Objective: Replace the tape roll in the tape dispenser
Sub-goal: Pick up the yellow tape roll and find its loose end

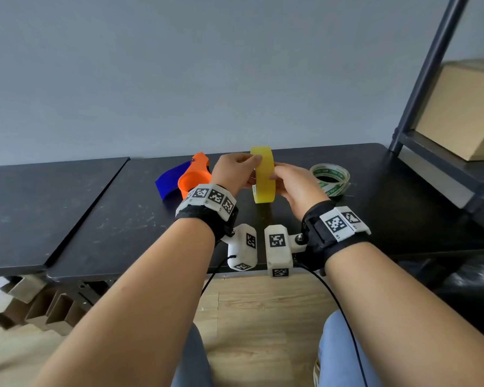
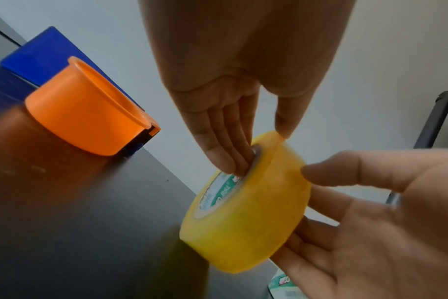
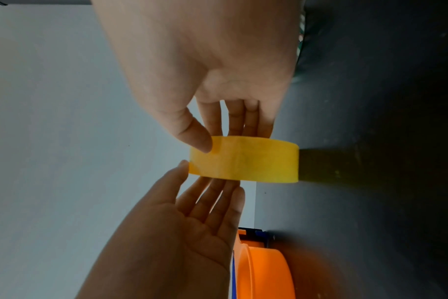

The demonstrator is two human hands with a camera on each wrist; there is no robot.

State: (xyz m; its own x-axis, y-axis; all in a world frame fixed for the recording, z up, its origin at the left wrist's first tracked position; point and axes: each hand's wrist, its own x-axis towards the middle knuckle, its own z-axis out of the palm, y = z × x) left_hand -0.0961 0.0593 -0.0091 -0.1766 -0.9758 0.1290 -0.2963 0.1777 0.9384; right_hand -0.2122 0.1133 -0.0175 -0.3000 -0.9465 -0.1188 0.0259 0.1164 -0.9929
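Observation:
A yellow tape roll [image 1: 264, 177] stands on edge on the black table [image 1: 118, 219], held between both hands. My left hand [image 1: 250, 169] pinches it, thumb on the top rim and fingers reaching into the core [image 2: 255, 151]. My right hand [image 1: 280, 177] grips it from the other side, thumb [image 3: 200, 139] on the outer band and fingers behind the far face. The orange tape dispenser [image 1: 194, 178] with its blue handle [image 1: 168, 181] lies left of the roll; its orange hub [image 2: 90, 121] carries no roll.
A nearly used-up clear roll with green print [image 1: 330, 178] lies right of my hands. A dark metal shelf frame [image 1: 430, 79] holding a cardboard box [image 1: 464, 113] stands at the table's right end. A second black tabletop [image 1: 25, 208] adjoins on the left.

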